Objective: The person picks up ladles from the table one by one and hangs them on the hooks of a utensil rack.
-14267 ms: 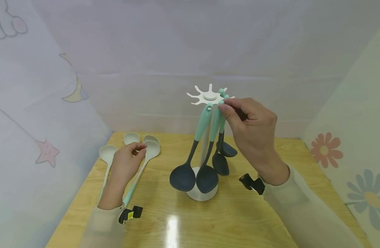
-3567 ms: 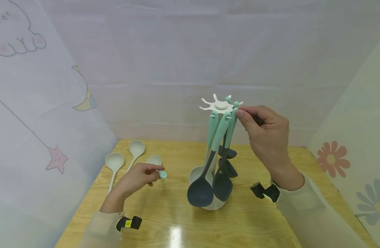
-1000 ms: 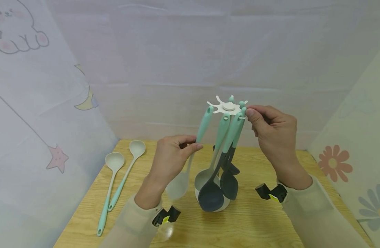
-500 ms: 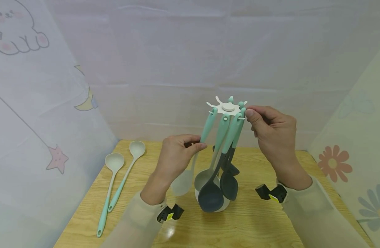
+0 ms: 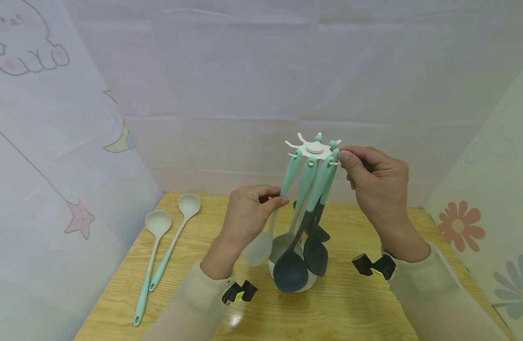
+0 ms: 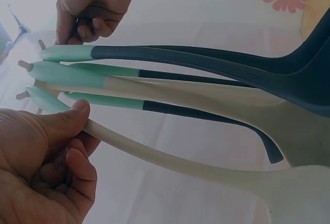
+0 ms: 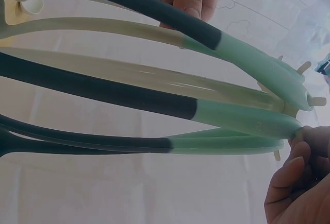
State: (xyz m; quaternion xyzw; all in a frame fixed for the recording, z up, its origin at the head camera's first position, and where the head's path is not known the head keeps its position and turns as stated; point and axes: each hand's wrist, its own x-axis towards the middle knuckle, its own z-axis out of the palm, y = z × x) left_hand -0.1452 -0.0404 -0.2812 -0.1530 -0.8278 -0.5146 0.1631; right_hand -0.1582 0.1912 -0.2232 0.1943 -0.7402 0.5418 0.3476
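My left hand (image 5: 244, 218) pinches the mint handle of a white ladle (image 5: 259, 248) between thumb and fingers. The ladle's handle end sits on an arm of the white utensil rack (image 5: 316, 148). At the rack's right side my right hand (image 5: 378, 184) pinches an arm tip, right at the top of a dark utensil's mint handle (image 7: 252, 118). A dark ladle (image 5: 290, 272) hangs in front, with another white ladle (image 5: 280, 244) behind it and several more dark utensils on the right. In the left wrist view, my left thumb (image 6: 77, 113) lies on the mint handle.
Two white ladles (image 5: 157, 222) (image 5: 189, 205) with mint handles lie on the left of the wooden table (image 5: 351, 308). The rack's white base (image 5: 308, 284) shows under the hanging heads. Patterned cloth walls (image 5: 244, 71) stand close behind and at both sides.
Earlier, the left hand lifted a white ladle off the table. In the last second it brought the handle end onto a rack arm and moved slightly right. The right hand has stayed put.
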